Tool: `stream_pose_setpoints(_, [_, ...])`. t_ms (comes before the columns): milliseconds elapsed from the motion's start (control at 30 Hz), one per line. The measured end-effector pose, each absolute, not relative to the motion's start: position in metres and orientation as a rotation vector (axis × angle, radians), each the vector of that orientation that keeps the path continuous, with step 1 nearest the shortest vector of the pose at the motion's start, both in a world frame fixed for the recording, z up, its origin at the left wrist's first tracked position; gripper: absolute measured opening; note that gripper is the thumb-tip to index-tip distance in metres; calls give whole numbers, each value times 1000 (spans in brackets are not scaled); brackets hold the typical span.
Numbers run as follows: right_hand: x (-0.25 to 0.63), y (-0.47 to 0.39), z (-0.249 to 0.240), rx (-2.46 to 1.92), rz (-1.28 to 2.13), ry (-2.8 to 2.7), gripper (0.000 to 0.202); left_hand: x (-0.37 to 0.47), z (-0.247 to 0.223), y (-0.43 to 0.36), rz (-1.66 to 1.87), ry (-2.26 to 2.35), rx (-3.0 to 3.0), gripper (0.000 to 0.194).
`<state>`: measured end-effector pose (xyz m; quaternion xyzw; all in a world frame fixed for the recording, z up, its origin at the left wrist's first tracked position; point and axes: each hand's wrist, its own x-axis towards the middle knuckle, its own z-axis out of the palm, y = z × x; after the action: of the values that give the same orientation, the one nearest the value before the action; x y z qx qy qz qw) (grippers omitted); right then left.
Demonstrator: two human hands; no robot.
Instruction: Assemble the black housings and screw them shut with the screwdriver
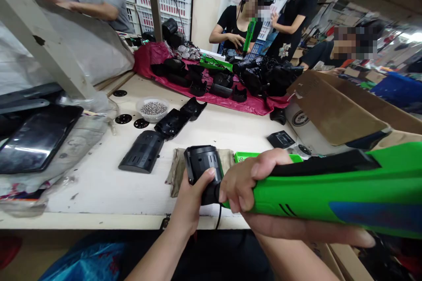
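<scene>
My left hand (189,204) is closed around a black plastic housing (201,161) with slots, held over a folded cloth (176,175) near the table's front edge. From the right, my right hand (242,184) grips a thick green electric screwdriver (306,193) with a black strip along its top. Its front end points at the housing, and my fingers hide the tip. A curved black shell (141,151) with slots lies to the left. Behind it are open black shell halves (174,122) and a clear bowl (152,109) of small metal screws.
Black perforated discs (123,119) lie by the bowl. A green tray (244,156) sits behind my right hand, near an open cardboard box (339,105). Black parts cover a red cloth (257,102) at the back. A slanted post (49,39) stands left; co-workers sit and stand beyond.
</scene>
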<state>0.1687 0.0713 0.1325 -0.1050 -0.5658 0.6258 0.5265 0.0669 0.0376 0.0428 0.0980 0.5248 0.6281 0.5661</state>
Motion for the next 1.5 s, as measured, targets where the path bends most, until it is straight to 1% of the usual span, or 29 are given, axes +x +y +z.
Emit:
stream_pose_setpoints(67, [170,72,130,-231,1489,-1274,50,67,43,37,1481,1243,238,57])
stream_pose_setpoints(133, [169,72,129,-221,1498,-1201,49,66,42,36,1480,1231,249,58])
stream_pose_setpoints(233, [172,73,134,-211,1532,-1131,52,65,39,34,1465,1213,238,67])
stream_pose_setpoints(300, [176,75,140,-187,1527,-1102,51,63,35,33,1469,1222,211,73])
stream_pose_setpoints(367, [180,82,144,-180,1443,-1049,50,61,33,32,1474,1232,185,76])
stream_pose_setpoints(533, [177,106,137,-127,1178,-964,63,57,35,32,1400,1254,143,82])
stream_pose_setpoints(733, [169,119,129,-114,1119,-1026,61,62,42,33,1415,1307,171,82])
stream_pose_setpoints(867, [164,124,118,-142,1186,-1060,63,66,42,34,1421,1376,151,79])
stream_pose_setpoints(1067, [156,133,103,-207,1237,-983,66,70,35,33,1432,1461,208,80])
stream_pose_setpoints(1233, [159,128,107,-199,1249,-971,65,67,30,28,1413,1431,202,85])
stream_pose_setpoints(1500, [163,117,121,-203,1161,-974,69,42,3,25,1397,1491,414,75])
